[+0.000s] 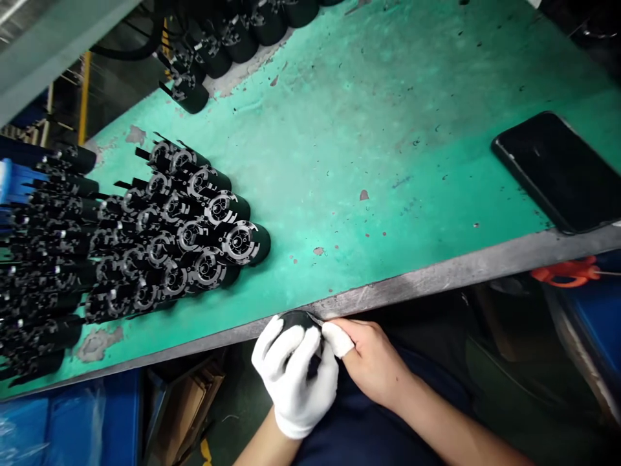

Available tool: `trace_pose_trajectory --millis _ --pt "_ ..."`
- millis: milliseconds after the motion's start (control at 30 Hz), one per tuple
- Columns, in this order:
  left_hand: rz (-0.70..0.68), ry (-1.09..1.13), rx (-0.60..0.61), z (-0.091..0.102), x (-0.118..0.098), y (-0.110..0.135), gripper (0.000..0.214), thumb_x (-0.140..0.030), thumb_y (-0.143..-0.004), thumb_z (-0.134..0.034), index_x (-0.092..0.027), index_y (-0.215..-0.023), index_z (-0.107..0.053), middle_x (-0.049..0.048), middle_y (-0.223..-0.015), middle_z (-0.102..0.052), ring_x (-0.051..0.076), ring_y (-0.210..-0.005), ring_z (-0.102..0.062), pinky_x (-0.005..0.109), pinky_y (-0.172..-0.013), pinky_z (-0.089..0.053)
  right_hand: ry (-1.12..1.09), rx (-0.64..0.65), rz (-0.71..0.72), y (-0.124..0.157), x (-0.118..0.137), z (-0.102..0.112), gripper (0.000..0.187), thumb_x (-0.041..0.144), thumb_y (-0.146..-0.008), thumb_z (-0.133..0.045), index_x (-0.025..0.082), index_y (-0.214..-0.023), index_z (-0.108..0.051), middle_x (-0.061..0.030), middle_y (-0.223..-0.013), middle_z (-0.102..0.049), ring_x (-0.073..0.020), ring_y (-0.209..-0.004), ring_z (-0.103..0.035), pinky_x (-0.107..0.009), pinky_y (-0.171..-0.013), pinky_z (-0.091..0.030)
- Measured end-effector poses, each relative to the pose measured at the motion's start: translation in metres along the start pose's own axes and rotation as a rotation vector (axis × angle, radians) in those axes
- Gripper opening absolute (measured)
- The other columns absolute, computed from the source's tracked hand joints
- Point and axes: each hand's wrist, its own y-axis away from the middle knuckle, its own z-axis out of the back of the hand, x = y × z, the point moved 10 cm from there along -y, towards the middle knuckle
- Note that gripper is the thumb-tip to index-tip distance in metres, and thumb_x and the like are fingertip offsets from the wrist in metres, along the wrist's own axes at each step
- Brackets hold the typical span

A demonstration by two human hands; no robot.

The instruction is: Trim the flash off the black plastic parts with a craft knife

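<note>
Head view: left hand (294, 378) is wrapping tight round the part (298, 319), just under the table (436, 275) edge. Right hand (373, 362) is pinching its rim. Risk: nothing is supporting the part, so a loosening grip likely drops it.

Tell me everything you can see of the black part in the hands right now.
The black part is small, dark, rounded and matte, and mostly hidden. The gloved left hand wraps around it. The right hand, bare but for a white fingertip cover, pinches its upper edge. It is held by the grey front edge of the green table.
</note>
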Motion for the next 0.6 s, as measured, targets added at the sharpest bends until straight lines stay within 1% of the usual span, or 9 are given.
trace_pose_trajectory --millis 133,233,400,500,600 --pt "-0.056 0.004 -0.02 0.0 -0.006 0.0 0.047 -0.004 -0.062 -0.082 -0.024 -0.101 -0.066 0.0048 -0.099 -0.059 0.029 -0.109 -0.061 0.054 -0.099 -0.054 0.019 -0.032 -0.018 -0.001 -0.004 0.001 0.026 0.023 -0.097 -0.049 0.023 -0.09 -0.073 -0.0042 -0.08 -0.075 -0.0206 -0.071 -0.066 -0.028 -0.065 -0.044" --pt "-0.098 0.007 -0.029 0.0 -0.012 0.0 0.044 -0.003 -0.062 -0.082 -0.023 -0.098 -0.067 0.0044 -0.097 -0.059 0.028 -0.106 -0.062 0.054 -0.099 -0.054 -0.014 -0.039 0.003 -0.001 -0.007 0.003 0.026 0.022 -0.096 -0.049 0.022 -0.087 -0.073 -0.0031 -0.076 -0.074 -0.0199 -0.07 -0.065 -0.027 -0.063 -0.045" --pt "-0.078 0.005 -0.057 0.003 -0.013 0.002 0.045 -0.003 -0.062 -0.084 -0.022 -0.101 -0.067 0.0057 -0.1 -0.061 0.029 -0.106 -0.063 0.057 -0.099 -0.054 -0.071 0.023 0.036 0.002 -0.012 0.003 0.03 0.028 -0.098 -0.047 0.02 -0.084 -0.073 -0.0011 -0.075 -0.072 -0.0181 -0.07 -0.062 -0.026 -0.065 -0.045" --pt "-0.074 0.008 -0.05 0.0 -0.012 0.003 0.046 -0.003 -0.062 -0.084 -0.022 -0.1 -0.068 0.0047 -0.097 -0.061 0.029 -0.104 -0.063 0.057 -0.098 -0.055 -0.068 0.047 0.009 0.002 -0.016 0.002 0.03 0.03 -0.097 -0.049 0.021 -0.082 -0.073 -0.0009 -0.073 -0.071 -0.0187 -0.071 -0.062 -0.028 -0.069 -0.046" --pt "-0.081 0.013 -0.054 -0.002 -0.012 0.003 0.045 -0.003 -0.061 -0.085 -0.023 -0.098 -0.068 0.0037 -0.095 -0.059 0.028 -0.102 -0.062 0.056 -0.098 -0.056 -0.053 0.048 -0.038 0.0 -0.02 0.002 0.029 0.031 -0.098 -0.049 0.021 -0.085 -0.073 -0.0013 -0.074 -0.071 -0.0189 -0.07 -0.061 -0.029 -0.069 -0.044"
